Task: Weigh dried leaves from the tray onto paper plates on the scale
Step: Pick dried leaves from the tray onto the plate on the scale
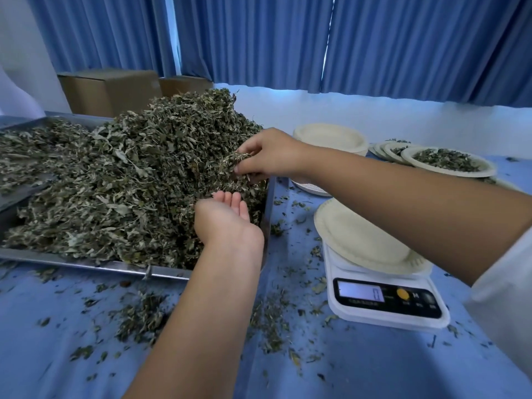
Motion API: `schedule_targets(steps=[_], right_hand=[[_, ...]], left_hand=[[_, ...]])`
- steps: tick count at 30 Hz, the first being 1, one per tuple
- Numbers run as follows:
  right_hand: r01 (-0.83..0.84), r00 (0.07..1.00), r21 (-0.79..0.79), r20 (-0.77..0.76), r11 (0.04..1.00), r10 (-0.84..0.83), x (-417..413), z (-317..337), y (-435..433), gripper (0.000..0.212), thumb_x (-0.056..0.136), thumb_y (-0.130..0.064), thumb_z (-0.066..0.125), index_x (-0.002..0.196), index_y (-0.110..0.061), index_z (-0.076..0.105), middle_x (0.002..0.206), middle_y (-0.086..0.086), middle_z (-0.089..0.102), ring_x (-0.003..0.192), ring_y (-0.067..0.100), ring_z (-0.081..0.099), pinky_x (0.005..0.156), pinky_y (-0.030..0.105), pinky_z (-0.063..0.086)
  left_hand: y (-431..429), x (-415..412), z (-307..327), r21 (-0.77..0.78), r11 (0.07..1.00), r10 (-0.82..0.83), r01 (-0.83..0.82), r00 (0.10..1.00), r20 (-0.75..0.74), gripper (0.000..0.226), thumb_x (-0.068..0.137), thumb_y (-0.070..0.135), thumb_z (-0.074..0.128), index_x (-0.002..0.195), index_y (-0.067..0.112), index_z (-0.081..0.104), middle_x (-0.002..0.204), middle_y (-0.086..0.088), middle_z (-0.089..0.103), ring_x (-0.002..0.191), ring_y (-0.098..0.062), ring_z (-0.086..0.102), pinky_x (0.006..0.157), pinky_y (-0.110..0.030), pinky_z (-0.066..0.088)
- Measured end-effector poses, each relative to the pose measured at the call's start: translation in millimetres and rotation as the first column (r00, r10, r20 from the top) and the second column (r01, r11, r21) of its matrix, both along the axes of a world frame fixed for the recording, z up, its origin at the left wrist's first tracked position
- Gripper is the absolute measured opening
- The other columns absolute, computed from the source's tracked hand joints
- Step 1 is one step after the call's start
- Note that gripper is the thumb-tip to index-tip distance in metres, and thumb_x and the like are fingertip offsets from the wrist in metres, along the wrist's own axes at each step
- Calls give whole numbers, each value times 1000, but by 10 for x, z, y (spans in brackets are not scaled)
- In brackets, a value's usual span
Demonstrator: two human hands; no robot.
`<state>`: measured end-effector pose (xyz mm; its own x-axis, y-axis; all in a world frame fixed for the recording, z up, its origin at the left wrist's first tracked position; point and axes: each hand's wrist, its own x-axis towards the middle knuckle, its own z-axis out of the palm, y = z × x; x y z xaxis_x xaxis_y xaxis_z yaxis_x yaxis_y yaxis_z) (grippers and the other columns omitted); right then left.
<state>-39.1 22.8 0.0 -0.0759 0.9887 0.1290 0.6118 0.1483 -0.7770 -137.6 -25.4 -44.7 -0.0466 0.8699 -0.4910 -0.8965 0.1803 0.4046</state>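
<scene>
The blue-covered desk [72, 326] carries a metal tray [86, 264] at the left, a white scale [385, 309] at the right, and behind the scale a stack of empty paper plates [331, 138] beside leaf-filled plates [449, 162]. Across its front lie loose leaf crumbs [141, 315].

the tray [86, 263] is cut off by the left edge, and its floor is buried almost wholly under the dried leaves [129, 174]. its right wall is covered in part by the left hand [227, 220] and forearm. the fingertips of the right hand [270, 154] are lost among the leaves that are gripped. the top of the scale [385, 312] is hidden under a paper plate [359, 240]; the reading on the display [361, 292] is blurred and the button labels are too small to be read. a second plate [309, 188] is largely covered by the right forearm. the white sleeve [506, 312] is cut by the right edge.
</scene>
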Motion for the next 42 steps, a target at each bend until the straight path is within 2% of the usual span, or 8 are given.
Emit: schedule_targets(steps=[3, 8, 14, 17, 22, 31, 36, 42], right_hand=[[-24, 982, -74, -189, 997, 9, 20, 57, -71, 16, 83, 1, 70, 94, -6, 62, 92, 8, 65, 92, 23, 68, 77, 34, 60], [-11, 892, -118, -451, 993, -44, 181, 211, -240, 22, 82, 5, 70, 101, 0, 59, 91, 8, 63, 73, 8, 66, 62, 24, 57], [-8, 876, -113, -481, 994, -48, 494, 243, -541, 15, 83, 5, 67, 75, -6, 60, 74, 5, 62, 67, 9, 63, 60, 22, 56], [49, 883, -62, -464, 997, -72, 645, 211, -729, 3, 84, 5, 65, 83, 2, 64, 74, 8, 63, 65, 9, 62, 59, 19, 54], [230, 928, 80, -319, 970, -194, 905, 115, -998, 24, 81, -1, 72, 99, 13, 64, 85, 14, 59, 76, 15, 60, 65, 20, 57], [331, 902, 142, 241, 933, -357, 1287, 87, -1343, 9, 77, -19, 77, 84, -15, 73, 70, 0, 71, 62, 9, 68, 60, 18, 52], [244, 877, -19, 431, 969, -212, 1268, 47, -1353, 14, 79, -23, 76, 86, -11, 73, 76, 0, 73, 60, 6, 69, 58, 17, 51], [214, 777, -196, 628, 957, -44, 1246, 70, -1387, 51, 74, -50, 76, 120, -37, 60, 115, -16, 56, 105, 8, 55, 83, 26, 43]], left_hand=[[-6, 10, -13, 12, 998, -68, 68, 998, 10, 37, 102, 24, 30, 119, 4, 56, 99, -4, 58, 107, -18, 59, 101, -30, 45], [-38, 37, 17, 138, 966, -225, 216, 973, 49, 40, 103, 25, 27, 116, 1, 56, 125, -13, 56, 118, -23, 55, 100, -33, 44], [-177, 200, 86, 261, 885, -415, 386, 908, 62, 40, 102, 23, 30, 106, -9, 55, 109, -20, 55, 114, -31, 55, 92, -39, 46], [-272, 291, 85, 262, 836, -497, 482, 868, -8, 39, 102, 25, 31, 101, -8, 53, 116, -23, 56, 109, -31, 57, 94, -40, 45], [-275, 333, 45, 268, 810, -521, 522, 850, -79, 47, 102, 28, 32, 127, -8, 48, 125, -22, 57, 120, -31, 53, 99, -38, 43], [-322, 382, -2, 266, 799, -536, 540, 839, -93, 47, 101, 30, 33, 120, -9, 52, 120, -23, 61, 114, -32, 58, 94, -38, 48], [-354, 426, -28, 270, 779, -563, 566, 821, -96, 47, 101, 30, 34, 118, -10, 53, 119, -23, 62, 114, -32, 59, 95, -39, 48], [-328, 387, -54, 256, 806, -532, 533, 843, -80, 46, 101, 29, 35, 115, -10, 55, 114, -24, 65, 106, -32, 63, 88, -39, 52]])
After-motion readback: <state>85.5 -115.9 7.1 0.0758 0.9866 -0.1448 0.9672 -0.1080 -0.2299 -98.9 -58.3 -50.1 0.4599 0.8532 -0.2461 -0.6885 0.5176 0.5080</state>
